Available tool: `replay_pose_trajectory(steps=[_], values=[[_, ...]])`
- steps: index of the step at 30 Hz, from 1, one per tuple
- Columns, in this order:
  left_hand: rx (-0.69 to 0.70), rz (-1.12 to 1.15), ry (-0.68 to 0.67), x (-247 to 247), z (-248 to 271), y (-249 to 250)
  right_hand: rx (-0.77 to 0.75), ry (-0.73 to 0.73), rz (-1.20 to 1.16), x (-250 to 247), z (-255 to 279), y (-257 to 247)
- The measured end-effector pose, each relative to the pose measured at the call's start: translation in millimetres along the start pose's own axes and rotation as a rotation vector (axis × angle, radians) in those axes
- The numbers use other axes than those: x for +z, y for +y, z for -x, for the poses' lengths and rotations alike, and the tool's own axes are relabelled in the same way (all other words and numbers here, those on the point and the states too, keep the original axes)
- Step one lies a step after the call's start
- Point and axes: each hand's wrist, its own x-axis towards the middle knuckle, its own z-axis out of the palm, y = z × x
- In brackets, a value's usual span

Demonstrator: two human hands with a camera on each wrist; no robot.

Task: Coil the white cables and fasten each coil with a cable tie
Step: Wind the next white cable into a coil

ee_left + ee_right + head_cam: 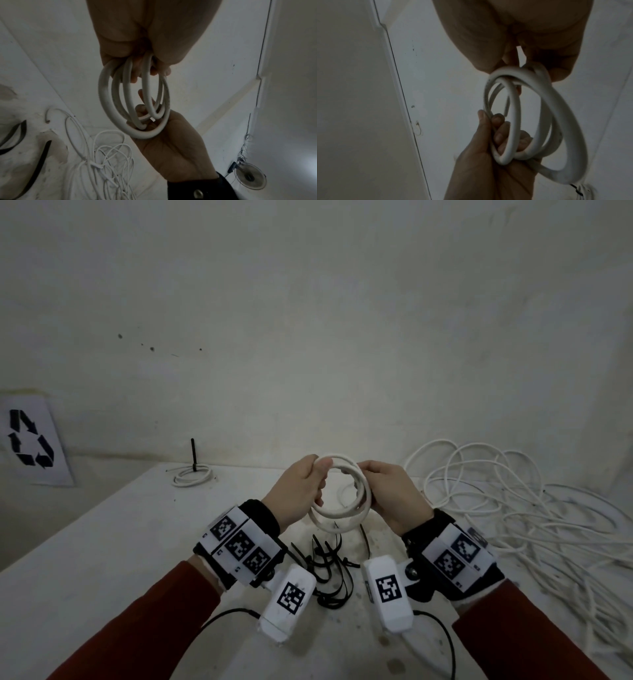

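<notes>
A short white cable wound into a small coil (pixel 342 510) of several loops hangs in the air above the table. My left hand (pixel 303 491) grips the coil's left side with curled fingers; my right hand (pixel 387 491) grips its right side. The left wrist view shows the loops of the coil (pixel 133 97) fanned apart between my left hand (pixel 137 56) at the top and my right hand (pixel 169 142) below. From the right wrist, the coil (pixel 530 119) runs from my right hand (pixel 530 51) down to my left hand (pixel 489 155). Black cable ties (pixel 330 566) lie in a heap under the coil.
A large tangle of loose white cable (pixel 513 508) covers the table's right side. At the back left lies a finished coil (pixel 191 475) with a black tie sticking up. The white table (pixel 102 559) meets a wall bearing a recycling sign (pixel 30 440).
</notes>
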Motion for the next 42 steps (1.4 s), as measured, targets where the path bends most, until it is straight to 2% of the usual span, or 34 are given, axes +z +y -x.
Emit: replay_pose_trajectory(steps=[9, 14, 18, 22, 27, 35, 40, 42], values=[[0.01, 0.056, 0.206, 4, 1, 3, 0.007, -0.097, -0.109, 1, 4, -1], [0.069, 0.0, 0.152, 2, -3, 3, -0.101, -0.093, -0.126, 2, 5, 4], [0.145, -0.13, 0.134, 1, -3, -1, -0.113, -0.051, -0.177, 6, 5, 6], [0.098, -0.056, 0.078, 2, 4, -4, -0.114, 0.025, -0.11, 9, 2, 11], [0.087, -0.068, 0.038, 7, 5, -5, -0.123, 0.061, -0.121, 15, -1, 24], [-0.124, 0.147, -0.111, -1, -2, -11, -0.048, 0.027, -0.2, 9, 0, 32], [-0.099, 0.065, -0.092, -1, -4, -12, -0.032, -0.004, -0.293, 11, 2, 35], [-0.135, 0.111, -0.068, 0, -3, -12, -0.049, -0.005, -0.323, 10, 3, 35]])
